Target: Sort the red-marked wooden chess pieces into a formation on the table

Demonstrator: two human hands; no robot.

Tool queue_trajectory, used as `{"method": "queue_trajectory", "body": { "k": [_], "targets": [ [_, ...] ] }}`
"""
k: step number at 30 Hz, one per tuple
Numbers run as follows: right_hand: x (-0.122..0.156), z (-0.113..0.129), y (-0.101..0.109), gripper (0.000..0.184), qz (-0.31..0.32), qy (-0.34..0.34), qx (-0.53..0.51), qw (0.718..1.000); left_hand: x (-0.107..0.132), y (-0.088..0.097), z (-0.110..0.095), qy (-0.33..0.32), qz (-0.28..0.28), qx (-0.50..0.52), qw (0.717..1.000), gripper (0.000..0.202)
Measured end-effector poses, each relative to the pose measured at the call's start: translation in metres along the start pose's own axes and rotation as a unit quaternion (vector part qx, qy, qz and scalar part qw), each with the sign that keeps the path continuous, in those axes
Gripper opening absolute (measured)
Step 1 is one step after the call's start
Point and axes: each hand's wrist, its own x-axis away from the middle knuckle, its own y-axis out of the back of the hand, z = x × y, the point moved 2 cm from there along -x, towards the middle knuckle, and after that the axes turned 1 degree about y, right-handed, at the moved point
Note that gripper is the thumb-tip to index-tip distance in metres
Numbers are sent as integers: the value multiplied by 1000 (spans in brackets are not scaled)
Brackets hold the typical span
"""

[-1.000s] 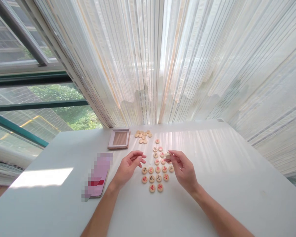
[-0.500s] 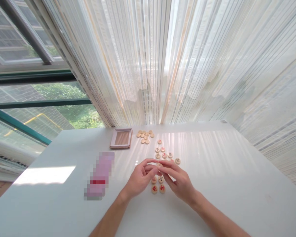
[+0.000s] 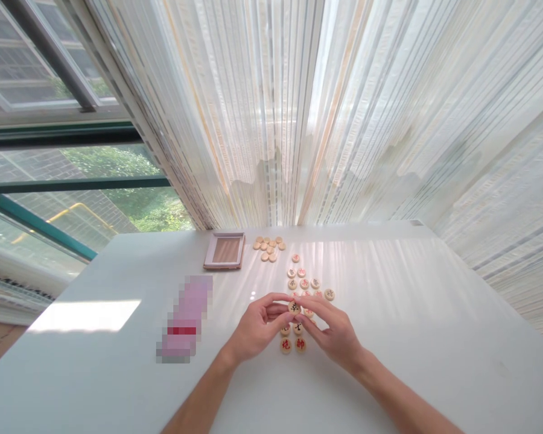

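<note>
Between my two hands is a round wooden Chinese chess piece (image 3: 294,307) with a black character facing me. My left hand (image 3: 256,324) is closed, its fingertips on the piece's left side. From the right, my right hand (image 3: 337,333) pinches the same piece with thumb and fingers. Under and around the hands, more chess pieces lie face up in rows, among them a red-lettered piece (image 3: 286,345) and another red one (image 3: 300,345) nearest me. A black-lettered piece (image 3: 329,294) lies to the right. My fingers partly cover the middle rows.
Several blank-looking pieces (image 3: 270,250) lie loosely grouped farther back. Beside them sits a shallow square box (image 3: 224,251). A blurred-out pinkish item (image 3: 185,319) lies left of my hands on the white table (image 3: 95,374). A striped curtain (image 3: 271,120) hangs along the table's far edge.
The held piece has tilted so its black character now shows clearly, and my right fingers have spread slightly from it. The view has shifted a little.
</note>
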Motion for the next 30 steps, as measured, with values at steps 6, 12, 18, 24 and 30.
{"method": "queue_trajectory", "body": {
  "k": [6,12,18,24,30],
  "targets": [
    [0,-1,0,44,23,-35,-32,999,0,0,0,-13,-27,-16,999,34],
    [1,0,1,34,42,-88,-56,994,1,-1,-2,-22,-21,-32,999,31],
    [-1,4,1,23,28,-125,-73,989,3,-1,-5,-24,-20,-70,997,31],
    [-5,7,1,23,40,-148,-104,983,3,-2,-6,-33,-31,-90,995,28],
    [-7,8,4,23,42,-151,-102,982,2,-3,-7,-50,-31,-99,993,29]
  ]
}}
